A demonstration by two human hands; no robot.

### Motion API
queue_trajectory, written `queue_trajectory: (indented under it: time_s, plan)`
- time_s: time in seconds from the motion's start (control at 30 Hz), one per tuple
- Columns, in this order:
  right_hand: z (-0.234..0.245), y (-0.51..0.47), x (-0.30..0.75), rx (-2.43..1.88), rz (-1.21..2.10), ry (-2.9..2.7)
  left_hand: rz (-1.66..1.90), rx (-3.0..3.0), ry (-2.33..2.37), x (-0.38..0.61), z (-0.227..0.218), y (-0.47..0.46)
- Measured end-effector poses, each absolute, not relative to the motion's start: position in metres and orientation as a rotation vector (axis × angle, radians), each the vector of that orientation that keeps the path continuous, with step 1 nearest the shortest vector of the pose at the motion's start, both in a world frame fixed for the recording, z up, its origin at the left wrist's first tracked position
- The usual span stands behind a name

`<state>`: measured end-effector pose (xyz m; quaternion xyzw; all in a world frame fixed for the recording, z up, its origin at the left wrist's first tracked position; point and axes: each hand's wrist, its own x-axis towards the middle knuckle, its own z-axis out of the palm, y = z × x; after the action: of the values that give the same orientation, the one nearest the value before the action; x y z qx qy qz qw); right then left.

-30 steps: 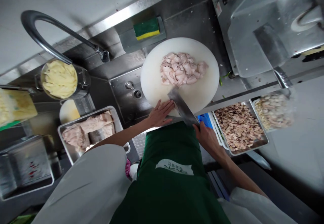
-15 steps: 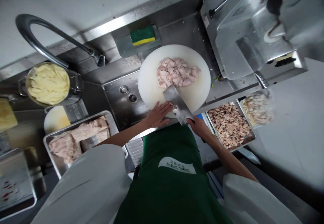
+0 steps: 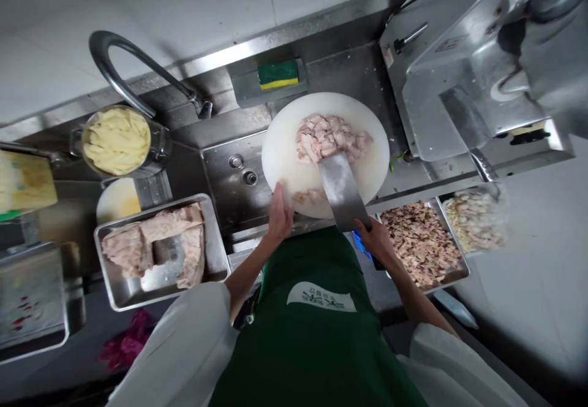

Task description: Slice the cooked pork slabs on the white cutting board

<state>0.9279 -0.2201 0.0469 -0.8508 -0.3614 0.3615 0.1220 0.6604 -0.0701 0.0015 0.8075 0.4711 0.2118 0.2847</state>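
Observation:
My right hand (image 3: 375,240) is wrapped round the handle of a cleaver (image 3: 344,192). Its broad blade lies over the front of a round white cutting board (image 3: 280,131), the tip close to a heap of chopped pale meat (image 3: 328,137). A few small meat pieces (image 3: 312,196) lie left of the blade, near the board's front edge. At the board's left front edge is my left hand (image 3: 280,216), open and holding nothing, its fingers stretched forward. Whether it touches the board I cannot tell.
The board spans a steel sink (image 3: 220,180). On the left are a tray with large meat pieces (image 3: 110,260), a pot of pale yellow slices (image 3: 117,140) and a faucet (image 3: 124,88). A slicing machine (image 3: 432,113) and a tray of chopped meat (image 3: 420,241) are on the right.
My left hand has drawn back leftward from beside the blade to the board's edge, uncovering small meat pieces. The cleaver has shifted slightly right across the board. The view has also shifted.

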Motion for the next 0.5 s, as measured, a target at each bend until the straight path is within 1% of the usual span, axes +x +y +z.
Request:
queue_trajectory:
  time_s: [0.1,0.2,0.4,0.5]
  plan:
    - [0.043,-0.23,0.944,-2.52,1.05,-0.82,0.389,2.227,1.258,0.695,0.002,-0.091]
    - [0.044,-0.241,0.965,-2.492,1.051,-0.621,0.314,2.325,1.239,0.741,-0.002,-0.096]
    - [0.058,-0.238,0.996,-2.497,0.999,-0.517,0.502,2.336,1.332,0.812,-0.007,-0.039]
    - [0.059,-0.228,1.013,-2.57,0.92,-0.654,0.65,2.172,1.593,0.826,-0.005,-0.007]
